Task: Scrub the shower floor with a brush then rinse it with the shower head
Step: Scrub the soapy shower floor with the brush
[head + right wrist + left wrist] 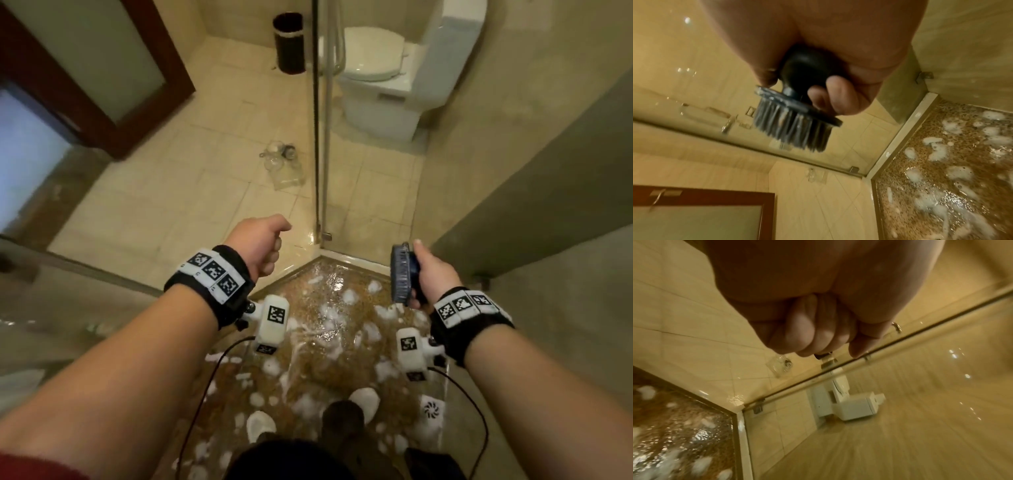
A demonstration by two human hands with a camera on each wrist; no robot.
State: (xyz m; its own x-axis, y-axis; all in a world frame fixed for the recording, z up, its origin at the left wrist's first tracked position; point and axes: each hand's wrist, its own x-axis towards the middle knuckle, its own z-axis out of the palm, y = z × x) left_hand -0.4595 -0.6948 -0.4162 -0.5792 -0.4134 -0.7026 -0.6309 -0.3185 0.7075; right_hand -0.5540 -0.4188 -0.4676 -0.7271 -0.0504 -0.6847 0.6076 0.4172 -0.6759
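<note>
The shower floor (329, 318) is brown pebbled stone, wet and dotted with white foam; the same floor (941, 162) shows in the right wrist view. My right hand (419, 274) grips a dark round scrub brush (402, 274) by its knob, held up in the air above the floor's far right corner with the bristles turned left. Close up, the brush (793, 123) has wet grey bristles, and my fingers (834, 100) wrap its black knob. My left hand (274, 246) is curled in a fist above the shower's threshold and holds nothing; its fingers (813, 337) are folded in. No shower head is in view.
A glass panel edge (320, 137) rises from the shower corner. Beyond it stand a white toilet (376, 68) and a dark bin (289, 42). A clear object (282, 164) lies on the beige tiles. White slippers (364, 399) and a floor drain (431, 409) are near me.
</note>
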